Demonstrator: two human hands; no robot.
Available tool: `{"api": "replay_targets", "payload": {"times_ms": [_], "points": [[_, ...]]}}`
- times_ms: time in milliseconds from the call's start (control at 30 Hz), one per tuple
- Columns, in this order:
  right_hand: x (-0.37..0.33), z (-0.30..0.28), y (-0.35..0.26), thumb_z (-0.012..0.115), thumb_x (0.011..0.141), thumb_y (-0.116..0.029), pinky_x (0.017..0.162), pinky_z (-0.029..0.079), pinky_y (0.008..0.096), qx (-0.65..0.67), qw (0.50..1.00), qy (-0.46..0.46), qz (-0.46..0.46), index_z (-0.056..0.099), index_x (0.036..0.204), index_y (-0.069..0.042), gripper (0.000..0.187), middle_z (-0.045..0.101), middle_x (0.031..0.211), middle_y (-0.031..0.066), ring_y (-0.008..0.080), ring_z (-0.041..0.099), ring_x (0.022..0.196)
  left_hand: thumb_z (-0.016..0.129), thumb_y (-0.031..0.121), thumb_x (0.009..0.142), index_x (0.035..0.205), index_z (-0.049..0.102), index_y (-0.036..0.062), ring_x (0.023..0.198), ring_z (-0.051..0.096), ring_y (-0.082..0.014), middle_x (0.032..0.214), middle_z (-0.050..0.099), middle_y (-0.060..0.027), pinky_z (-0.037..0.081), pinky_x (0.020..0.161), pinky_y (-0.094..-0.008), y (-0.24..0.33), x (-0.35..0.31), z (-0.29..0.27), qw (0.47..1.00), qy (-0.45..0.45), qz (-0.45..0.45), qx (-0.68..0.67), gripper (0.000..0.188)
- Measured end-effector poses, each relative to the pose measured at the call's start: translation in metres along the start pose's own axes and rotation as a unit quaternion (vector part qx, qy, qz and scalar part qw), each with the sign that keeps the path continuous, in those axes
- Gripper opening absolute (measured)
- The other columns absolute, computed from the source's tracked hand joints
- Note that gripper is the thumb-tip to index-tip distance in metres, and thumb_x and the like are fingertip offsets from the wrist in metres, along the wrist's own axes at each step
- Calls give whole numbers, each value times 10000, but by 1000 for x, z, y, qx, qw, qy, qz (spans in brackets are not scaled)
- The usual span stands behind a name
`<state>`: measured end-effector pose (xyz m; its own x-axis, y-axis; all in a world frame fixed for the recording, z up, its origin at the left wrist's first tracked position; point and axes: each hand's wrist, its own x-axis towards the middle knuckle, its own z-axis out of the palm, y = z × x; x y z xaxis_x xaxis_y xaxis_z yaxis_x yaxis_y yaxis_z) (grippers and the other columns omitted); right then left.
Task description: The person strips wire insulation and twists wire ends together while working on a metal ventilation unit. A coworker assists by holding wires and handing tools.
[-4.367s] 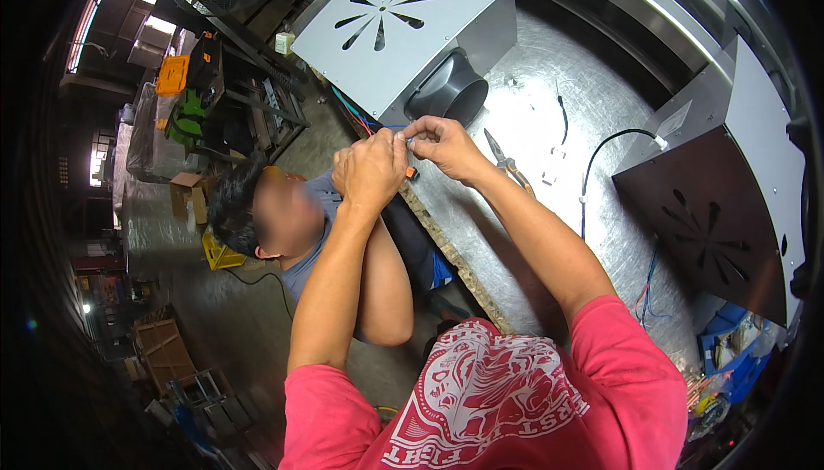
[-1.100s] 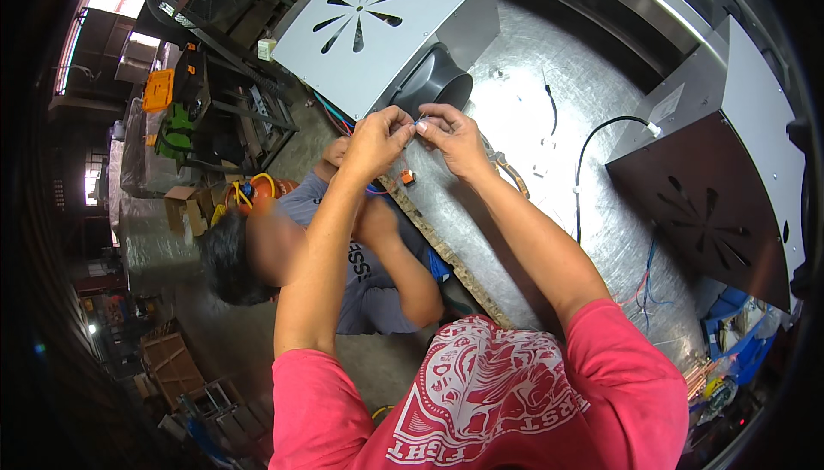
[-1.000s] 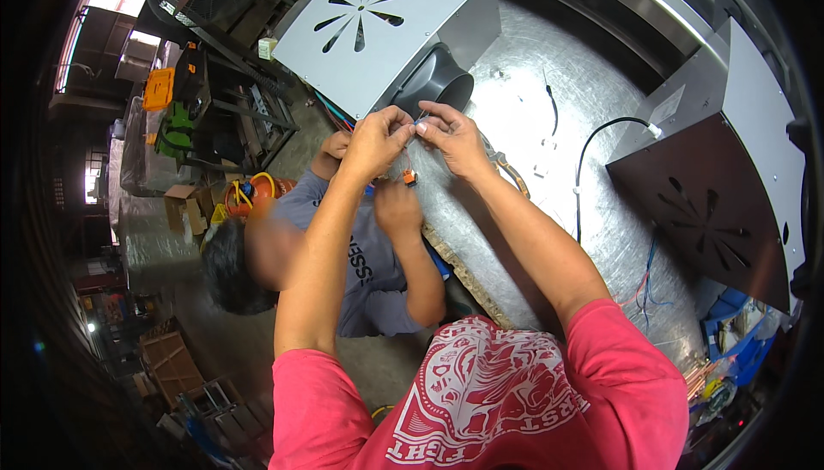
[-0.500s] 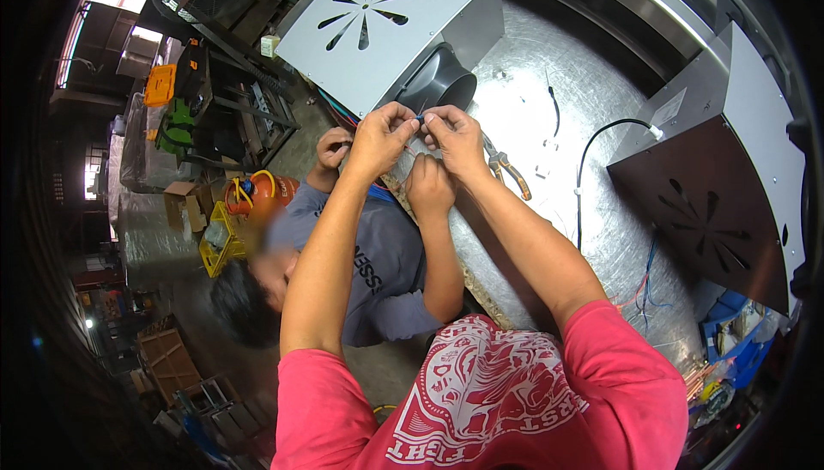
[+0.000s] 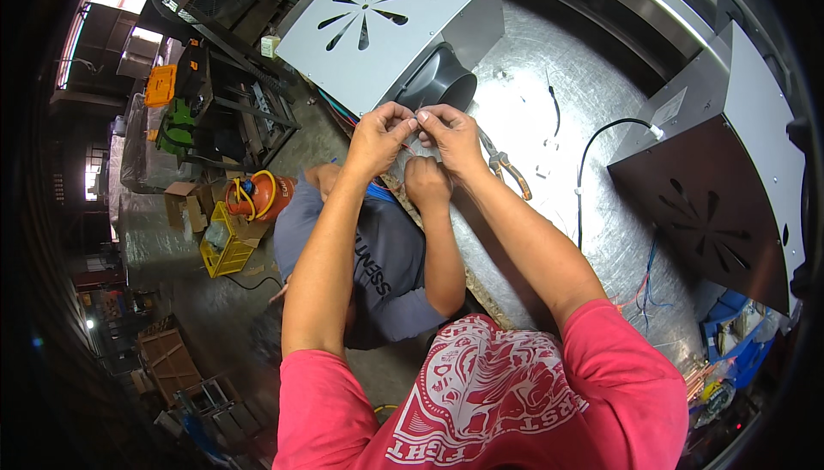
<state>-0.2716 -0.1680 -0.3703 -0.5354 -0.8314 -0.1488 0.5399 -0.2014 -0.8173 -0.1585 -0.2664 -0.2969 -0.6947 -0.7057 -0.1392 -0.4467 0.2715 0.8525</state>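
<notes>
Close together above the table's near-left edge, my left hand (image 5: 388,138) and my right hand (image 5: 451,137) pinch a thin wire between their fingertips. Most of that wire is hidden by the fingers. Just below them, a co-worker's closed hand (image 5: 427,180) rests by the table edge, with a thin reddish wire beside it. Behind my fingertips stands a silver metal box (image 5: 395,19) with petal-shaped slots and a round dark grey duct collar (image 5: 446,82). Coloured wires (image 5: 337,109) run out along its lower left side. Pliers with orange-and-black handles (image 5: 508,169) lie right of my right hand.
A second metal box (image 5: 687,187) with a black cable (image 5: 582,169) stands on the steel table (image 5: 532,118) at right. Blue bins (image 5: 738,333) sit at the lower right. The co-worker leans in at left; beyond are an orange gas cylinder (image 5: 273,195) and yellow crate (image 5: 227,251).
The co-worker has bent lower and further beneath my left arm, and one of their hands has dropped away from beside my left hand. My own hands have barely shifted, still pinching.
</notes>
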Motion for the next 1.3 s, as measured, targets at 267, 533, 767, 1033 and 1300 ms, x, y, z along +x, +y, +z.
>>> {"api": "replay_targets", "payload": {"times_ms": [267, 533, 767, 1033, 1300], "points": [[2, -1, 5, 692, 992, -151, 660, 542, 225, 167, 983, -32, 61, 666, 1013, -62, 95, 687, 866, 11, 85, 643, 732, 738, 125, 948, 1006, 716, -9, 738, 626, -82, 837, 721, -35, 511, 667, -250, 1, 1, 2, 999, -8, -24, -43, 147], [4, -3, 9, 678, 996, -140, 640, 531, 220, 135, 987, -10, 88, 665, 1003, -64, 78, 676, 857, 7, 72, 617, 704, 723, 110, 953, 1013, 707, -8, 767, 638, -84, 865, 728, -34, 515, 688, -249, -2, 2, 5, 999, 10, -17, -39, 133], [1, 1, 11, 705, 971, -165, 603, 516, 232, 165, 983, 5, 75, 662, 989, -66, 109, 641, 833, -10, 68, 581, 674, 696, 147, 980, 1100, 704, 7, 811, 642, -95, 931, 721, -37, 526, 698, -261, -7, 1, 15, 997, 21, -1, -80, 184], [-2, 2, 14, 689, 962, -148, 636, 541, 286, 269, 954, 10, 132, 610, 951, -115, 87, 632, 826, -2, 122, 620, 706, 666, 76, 982, 1103, 712, -40, 870, 673, -117, 953, 740, -72, 551, 788, -273, 1, 1, 17, 997, 21, -16, -76, 173], [-8, 3, 19, 689, 962, -180, 655, 552, 297, 302, 940, -21, 158, 609, 955, -128, 96, 635, 829, 0, 138, 634, 726, 630, 129, 1019, 1104, 689, -12, 855, 643, -108, 966, 710, -43, 534, 751, -267, 0, 3, 20, 995, 17, -47, -82, 175]]}}
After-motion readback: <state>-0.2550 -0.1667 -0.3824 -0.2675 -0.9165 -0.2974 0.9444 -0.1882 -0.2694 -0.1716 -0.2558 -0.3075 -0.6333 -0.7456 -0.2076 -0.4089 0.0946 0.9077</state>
